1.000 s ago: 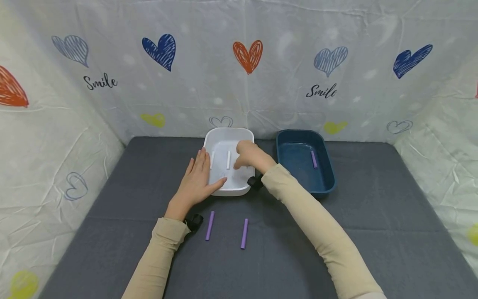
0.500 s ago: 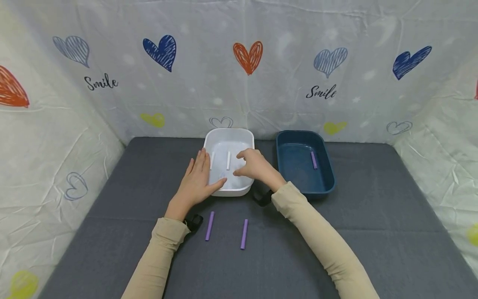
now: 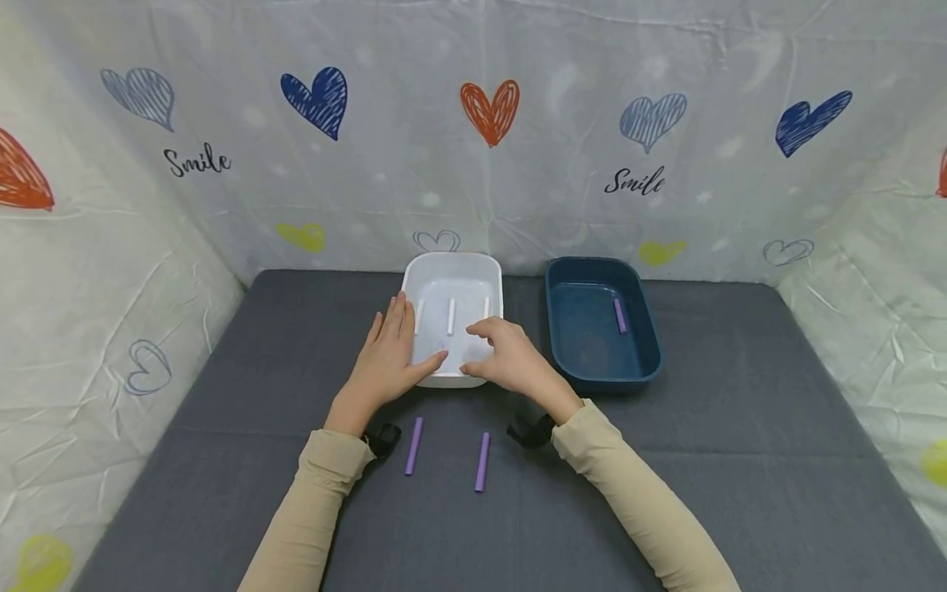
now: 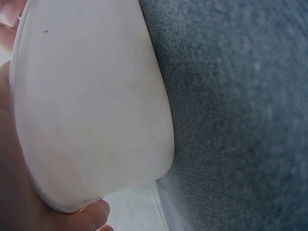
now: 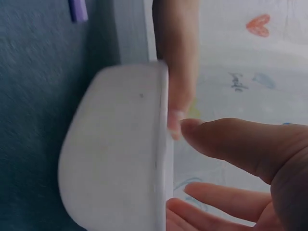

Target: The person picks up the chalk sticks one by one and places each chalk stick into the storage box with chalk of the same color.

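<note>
The white tray [image 3: 468, 275] sits at the middle of the head view, toward the far edge of the table, with three white sticks lying lengthwise in it. The middle stick [image 3: 451, 317] is in plain sight, the left stick [image 3: 419, 315] lies close to the left wall beside the fingers, and the right stick [image 3: 486, 307] is partly covered by a hand. The left hand [image 3: 386, 362] rests along the tray's left rim, fingers straight and close together, its thumb spread out over the near rim. The right hand [image 3: 514, 353] is over the tray's near right corner, thumb and forefinger held well apart with nothing between them; whether it touches the rim cannot be told.

Below the tray, two purple sticks lie apart on the table: one [image 3: 414, 446] just right of the left wrist, the other [image 3: 482, 462] farther right and slightly lower. Right of the centre stands a dark blue tray [image 3: 592, 353], apart from the white one, with a third purple stick [image 3: 620, 316] in its right half.

Both wrists carry black straps, and beige sleeves [image 3: 644, 501] run down to the bottom edge. Dark grey cloth [image 3: 296, 345] covers the table. Across the top hangs a pale backdrop [image 3: 399, 181] printed with hearts and the word "Smile".
</note>
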Demonstrator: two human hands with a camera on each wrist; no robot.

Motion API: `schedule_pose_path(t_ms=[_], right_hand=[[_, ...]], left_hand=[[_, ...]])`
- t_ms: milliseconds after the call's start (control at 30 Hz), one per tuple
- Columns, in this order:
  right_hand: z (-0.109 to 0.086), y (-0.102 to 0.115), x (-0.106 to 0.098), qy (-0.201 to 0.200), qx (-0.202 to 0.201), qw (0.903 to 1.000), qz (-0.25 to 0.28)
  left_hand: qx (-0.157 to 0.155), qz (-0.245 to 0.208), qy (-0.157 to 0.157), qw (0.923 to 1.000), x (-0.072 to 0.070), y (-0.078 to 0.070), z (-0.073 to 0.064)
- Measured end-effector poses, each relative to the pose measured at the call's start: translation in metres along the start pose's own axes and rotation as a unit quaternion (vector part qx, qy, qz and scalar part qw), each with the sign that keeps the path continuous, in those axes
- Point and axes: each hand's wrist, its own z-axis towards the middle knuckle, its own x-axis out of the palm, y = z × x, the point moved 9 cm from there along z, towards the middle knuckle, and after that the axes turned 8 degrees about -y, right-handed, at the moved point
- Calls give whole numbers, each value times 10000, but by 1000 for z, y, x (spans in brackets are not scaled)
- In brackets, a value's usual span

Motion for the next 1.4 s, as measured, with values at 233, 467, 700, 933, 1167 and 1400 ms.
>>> schedule_pose_path(t_ms=[233,467,700,933,1167,1400], right_hand=[[-26,8,-6,-161,-549,9975,424],[-49,9,-15,-77,-713,9885,1333],[-69,6,-35,-255,-1147,9785,1692],[-88,-16,-67,-768,-1188,9754,1689],[-101,-34,-105,-1429,-1061,9670,1820],[-114,-40,-134,-1898,-851,9676,1429]], left_hand=[[-70,9,13,10000,1,2,0],[-62,-22,29,10000,-1,3,-2],[-65,-26,55,10000,0,5,-3],[-6,-139,28,9999,3,3,-1],[-45,-190,70,9998,1,3,-2],[-33,-162,55,9998,1,1,-1]])
